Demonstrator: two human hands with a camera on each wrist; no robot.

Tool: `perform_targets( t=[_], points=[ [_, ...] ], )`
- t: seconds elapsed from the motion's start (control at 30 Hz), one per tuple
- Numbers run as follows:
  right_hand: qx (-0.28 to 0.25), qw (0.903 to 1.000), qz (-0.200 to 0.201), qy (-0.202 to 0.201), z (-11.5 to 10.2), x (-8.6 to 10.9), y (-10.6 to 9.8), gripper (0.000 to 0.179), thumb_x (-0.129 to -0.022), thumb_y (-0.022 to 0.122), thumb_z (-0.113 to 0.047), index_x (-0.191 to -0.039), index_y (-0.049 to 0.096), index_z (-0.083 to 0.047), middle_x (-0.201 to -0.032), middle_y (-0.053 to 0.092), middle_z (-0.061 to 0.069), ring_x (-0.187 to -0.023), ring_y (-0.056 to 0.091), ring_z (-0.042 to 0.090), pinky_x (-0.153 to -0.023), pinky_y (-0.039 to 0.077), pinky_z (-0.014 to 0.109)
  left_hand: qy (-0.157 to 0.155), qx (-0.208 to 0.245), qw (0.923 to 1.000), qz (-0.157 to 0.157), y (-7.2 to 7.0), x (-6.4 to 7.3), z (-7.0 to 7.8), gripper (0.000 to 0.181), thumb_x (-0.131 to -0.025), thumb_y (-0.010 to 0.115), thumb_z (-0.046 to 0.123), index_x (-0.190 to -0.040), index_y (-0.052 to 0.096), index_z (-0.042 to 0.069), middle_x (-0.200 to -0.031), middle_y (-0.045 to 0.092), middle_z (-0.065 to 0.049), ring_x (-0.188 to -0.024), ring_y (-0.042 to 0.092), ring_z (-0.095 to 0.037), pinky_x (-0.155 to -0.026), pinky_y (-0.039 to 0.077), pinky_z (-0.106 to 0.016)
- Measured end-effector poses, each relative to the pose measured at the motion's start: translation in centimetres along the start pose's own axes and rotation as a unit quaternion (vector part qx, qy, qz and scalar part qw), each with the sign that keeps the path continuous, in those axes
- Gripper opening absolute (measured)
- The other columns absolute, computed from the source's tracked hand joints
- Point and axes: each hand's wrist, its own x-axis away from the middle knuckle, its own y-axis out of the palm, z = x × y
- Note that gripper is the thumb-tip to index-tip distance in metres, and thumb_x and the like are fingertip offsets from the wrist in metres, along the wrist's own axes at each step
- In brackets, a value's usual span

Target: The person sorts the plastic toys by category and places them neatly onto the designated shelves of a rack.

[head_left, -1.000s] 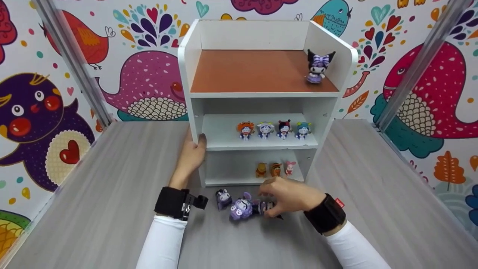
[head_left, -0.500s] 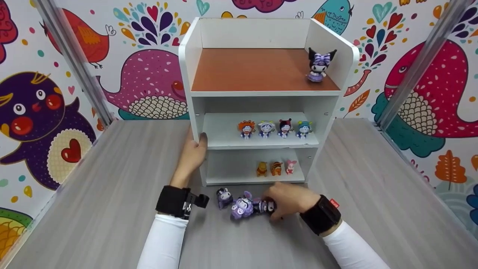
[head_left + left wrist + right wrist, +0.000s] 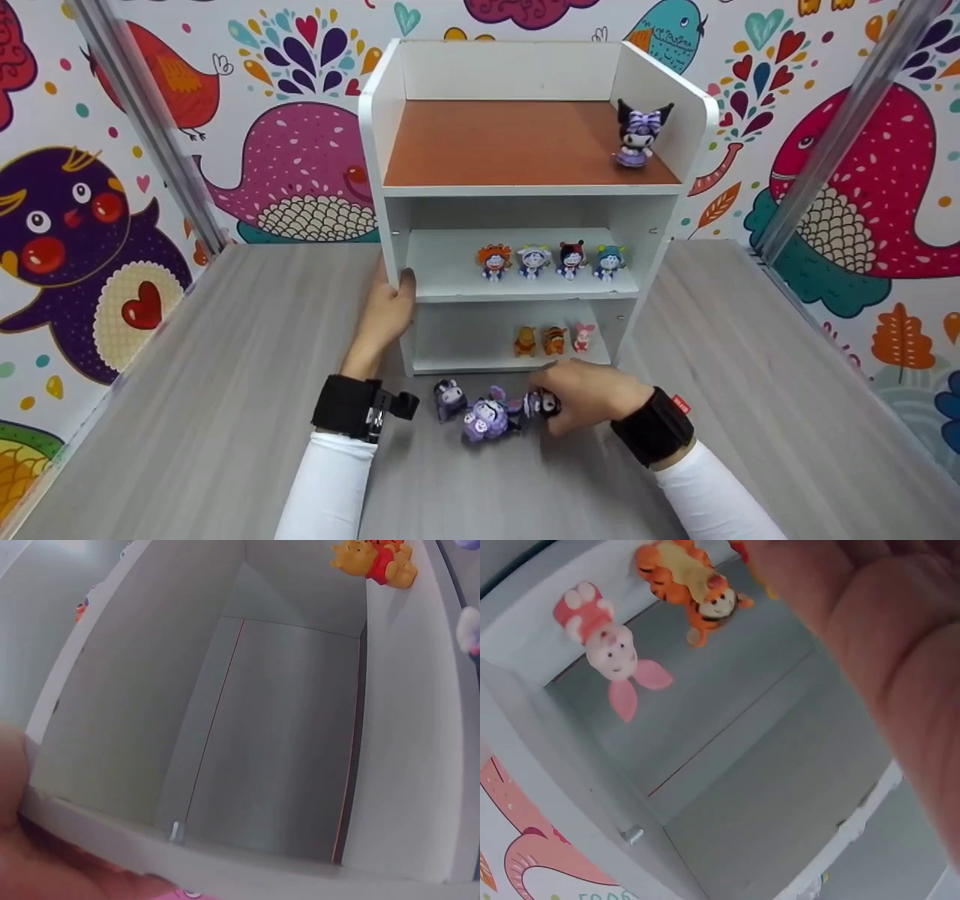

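Observation:
My left hand (image 3: 384,319) grips the left side panel of the white shelf unit (image 3: 525,190), the thumb on its front edge. Just in front of the unit, my right hand (image 3: 589,390) pinches a small black-and-purple figurine (image 3: 541,403) by its head end. Beside that one, a fluffy purple figurine (image 3: 486,420) with long ears lies on the table. Left of it sits a dark-hooded figurine (image 3: 450,399). In the right wrist view the palm (image 3: 900,667) covers the upper right, and the held figurine is out of sight.
A black-eared figurine (image 3: 637,139) stands on the brown top shelf. Several costumed figurines, among them an orange-maned one (image 3: 494,262), line the middle shelf. Below stand a yellow bear (image 3: 525,341), a tiger (image 3: 694,589) and a pink piglet (image 3: 611,649).
My right hand has closed on the black-and-purple figurine and shifted it slightly up and right, away from the fluffy purple one. The left hand stays on the panel.

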Motion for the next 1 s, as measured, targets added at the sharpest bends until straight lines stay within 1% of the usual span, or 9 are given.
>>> perform_targets(
  t=[0.07,0.17,0.23,0.33,0.43,0.57,0.67,0.87,1.0],
  points=[
    [-0.011,0.9997,0.011,-0.02,0.1,0.0,-0.3,0.025,-0.068,0.074,-0.011,-0.091,0.062,-0.012,-0.078,0.055,-0.01,-0.067,0.047,0.004,-0.057,0.04,0.019,0.001,0.001,1.0,0.001,0.0,0.0,0.0,0.063,-0.105,0.039,0.013,-0.161,0.012,0.005,-0.164,0.021,-0.026,-0.151,0.023,-0.041,-0.121,0.024,-0.061],
    [-0.037,0.9976,0.026,-0.052,0.0,0.0,-0.6,0.029,-0.071,0.074,-0.013,-0.099,0.064,-0.012,-0.086,0.062,-0.009,-0.073,0.052,0.002,-0.063,0.046,0.017,0.005,0.005,1.0,0.003,-0.1,-0.1,-0.1,0.063,-0.104,0.039,0.011,-0.16,0.013,0.004,-0.163,0.021,-0.027,-0.151,0.021,-0.041,-0.122,0.021,-0.062],
    [-0.056,0.9949,0.038,-0.074,-0.1,0.0,-0.8,0.032,-0.074,0.075,-0.015,-0.105,0.065,-0.012,-0.094,0.065,-0.006,-0.08,0.055,0.003,-0.07,0.05,0.019,0.01,0.007,0.9999,0.003,-0.1,-0.1,-0.1,0.063,-0.103,0.039,0.01,-0.16,0.013,0.003,-0.163,0.021,-0.028,-0.151,0.02,-0.042,-0.122,0.019,-0.062],
    [-0.083,0.9892,0.058,-0.106,-0.3,0.0,-1.0,0.035,-0.077,0.077,-0.019,-0.11,0.066,-0.012,-0.104,0.067,-0.004,-0.09,0.057,0.005,-0.078,0.052,0.021,0.02,0.006,0.9998,0.004,-0.1,-0.1,-0.1,0.063,-0.103,0.039,0.009,-0.16,0.013,0.002,-0.163,0.022,-0.028,-0.151,0.019,-0.043,-0.122,0.019,-0.062],
    [-0.112,0.9821,0.081,-0.128,-0.3,0.0,-1.2,0.034,-0.078,0.08,-0.021,-0.109,0.067,-0.013,-0.103,0.069,-0.003,-0.088,0.057,0.005,-0.076,0.051,0.02,0.027,0.004,0.9996,0.006,-0.1,-0.1,0.0,0.063,-0.103,0.039,0.007,-0.16,0.014,0.001,-0.163,0.022,-0.028,-0.152,0.019,-0.042,-0.123,0.017,-0.061],
    [-0.165,0.9711,0.108,-0.135,-0.2,0.1,-1.4,0.032,-0.079,0.081,-0.019,-0.106,0.067,-0.014,-0.094,0.07,-0.002,-0.08,0.056,0.003,-0.069,0.049,0.018,0.027,0.002,0.9996,0.008,-0.1,-0.1,0.1,0.062,-0.103,0.039,0.008,-0.159,0.016,0.0,-0.162,0.024,-0.029,-0.152,0.02,-0.042,-0.123,0.018,-0.061],
    [-0.194,0.9653,0.122,-0.126,-0.2,0.2,-1.5,0.031,-0.079,0.081,-0.019,-0.106,0.068,-0.014,-0.092,0.07,-0.001,-0.079,0.056,0.003,-0.067,0.05,0.018,0.027,0.003,0.9996,0.008,-0.1,-0.1,0.1,0.061,-0.102,0.039,0.008,-0.159,0.016,0.0,-0.162,0.023,-0.029,-0.152,0.019,-0.042,-0.123,0.017,-0.061],
    [-0.205,0.9577,0.161,-0.123,-0.2,0.1,-1.4,0.026,-0.084,0.08,-0.028,-0.106,0.07,-0.017,-0.095,0.071,-0.003,-0.081,0.061,0.005,-0.068,0.054,0.022,0.033,0.009,0.9994,0.007,0.1,-0.2,-0.2,0.062,-0.102,0.039,0.006,-0.159,0.015,0.0,-0.163,0.021,-0.028,-0.152,0.018,-0.042,-0.124,0.016,-0.059],
    [-0.208,0.9536,0.176,-0.128,-0.1,0.0,-1.3,0.023,-0.087,0.076,-0.023,-0.109,0.071,-0.018,-0.1,0.071,-0.002,-0.086,0.063,0.008,-0.071,0.056,0.024,0.037,0.013,0.9992,0.005,0.2,-0.3,-0.2,0.063,-0.102,0.039,0.006,-0.159,0.014,0.0,-0.163,0.021,-0.028,-0.152,0.017,-0.042,-0.124,0.015,-0.059]
  ],
)
